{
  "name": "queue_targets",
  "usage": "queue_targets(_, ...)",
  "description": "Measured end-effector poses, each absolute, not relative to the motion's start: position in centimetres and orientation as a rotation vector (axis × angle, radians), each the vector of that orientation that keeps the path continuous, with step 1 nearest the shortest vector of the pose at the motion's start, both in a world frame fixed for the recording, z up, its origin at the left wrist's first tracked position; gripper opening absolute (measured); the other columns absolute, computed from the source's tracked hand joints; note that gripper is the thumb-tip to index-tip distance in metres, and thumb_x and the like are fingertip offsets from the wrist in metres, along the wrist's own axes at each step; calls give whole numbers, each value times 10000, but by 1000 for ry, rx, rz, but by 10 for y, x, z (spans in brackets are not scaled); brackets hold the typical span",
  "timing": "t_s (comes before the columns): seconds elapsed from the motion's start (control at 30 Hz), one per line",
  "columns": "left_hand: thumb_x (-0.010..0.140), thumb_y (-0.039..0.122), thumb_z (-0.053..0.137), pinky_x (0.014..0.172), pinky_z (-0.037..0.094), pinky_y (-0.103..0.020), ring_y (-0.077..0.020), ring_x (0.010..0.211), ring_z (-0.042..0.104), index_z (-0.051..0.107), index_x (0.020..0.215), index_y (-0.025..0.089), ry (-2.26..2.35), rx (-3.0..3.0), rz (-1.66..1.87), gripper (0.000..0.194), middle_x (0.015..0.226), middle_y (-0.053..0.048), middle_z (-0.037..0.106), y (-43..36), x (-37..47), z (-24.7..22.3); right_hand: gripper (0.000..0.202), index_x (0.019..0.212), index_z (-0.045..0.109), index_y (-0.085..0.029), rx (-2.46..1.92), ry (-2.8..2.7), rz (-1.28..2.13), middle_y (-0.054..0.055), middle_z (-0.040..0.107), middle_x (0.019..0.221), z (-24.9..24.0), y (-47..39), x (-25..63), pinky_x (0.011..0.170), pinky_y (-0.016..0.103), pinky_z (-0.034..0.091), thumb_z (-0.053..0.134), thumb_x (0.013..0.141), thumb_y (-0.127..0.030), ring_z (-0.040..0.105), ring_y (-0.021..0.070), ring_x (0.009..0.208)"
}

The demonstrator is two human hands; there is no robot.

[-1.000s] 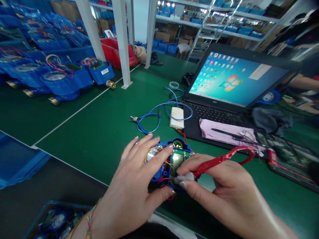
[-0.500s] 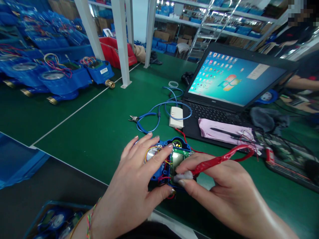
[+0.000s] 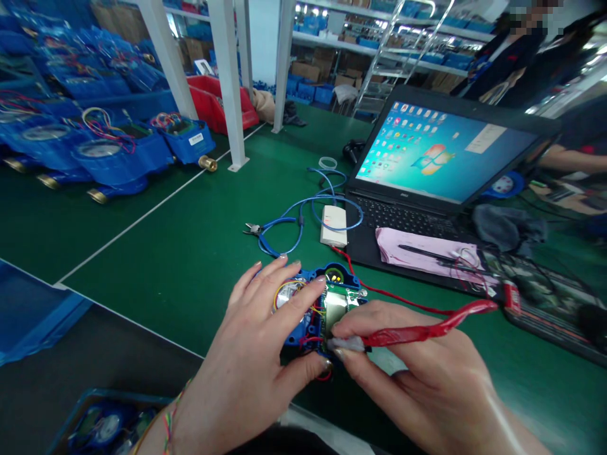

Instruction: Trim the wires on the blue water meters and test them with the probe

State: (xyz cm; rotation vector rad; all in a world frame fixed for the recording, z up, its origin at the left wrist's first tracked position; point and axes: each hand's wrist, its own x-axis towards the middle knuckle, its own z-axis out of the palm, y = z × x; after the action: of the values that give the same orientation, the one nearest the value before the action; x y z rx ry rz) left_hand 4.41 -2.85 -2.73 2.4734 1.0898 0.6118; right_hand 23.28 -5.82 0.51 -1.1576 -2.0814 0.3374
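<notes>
A warehouse room of shelving (image 3: pixel 417 57) surrounds the green counter (image 3: pixel 190 253), which carries a laptop (image 3: pixel 441 170). Near its front edge, the left hand (image 3: pixel 251 354), fingers spread, presses the blue meter (image 3: pixel 317 303); the right hand's (image 3: pixel 427 385) grip pinches a red probe (image 3: pixel 417 328) onto it.

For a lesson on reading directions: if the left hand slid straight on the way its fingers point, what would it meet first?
Probably the white box among the blue cable, beyond the blue device that the left hand rests on; depth is uncertain.
</notes>
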Motion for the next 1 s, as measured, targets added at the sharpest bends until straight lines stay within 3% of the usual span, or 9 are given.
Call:
queue_targets(0.33, 859, 318, 534, 1058, 306, -561, -320, 1298, 323, 333, 1370, 272, 1064, 2545, 730, 551, 1400, -84, 368, -25, 42, -35, 178, 926, 563, -181, -1125, -2177, 326, 23, 687, 791, -6, -61, 236, 647, 199, 547, 525, 810, -51, 653, 128, 678)
queue_targets(0.73, 895, 355, 489, 1079, 269, -521, -300, 1316, 296, 297, 1387, 261, 1067, 2610, 668, 537, 1428, -87, 325, -22, 40, -37, 160, 860, 563, -182, -1095, -2128, 300, -1, 662, 726, -15, -55, 235, 591, 199, 528, 503, 804, -45, 628, 116, 609)
queue_targets(1.0, 855, 326, 564, 1099, 229, -534, -286, 1317, 273, 351, 1350, 278, 1082, 2474, 629, 541, 1399, -66, 343, -26, 44, -28, 156, 868, 597, -188, -1189, -2017, 421, 2, 701, 793, -2, -55, 237, 704, 188, 536, 583, 788, -55, 672, 125, 715)
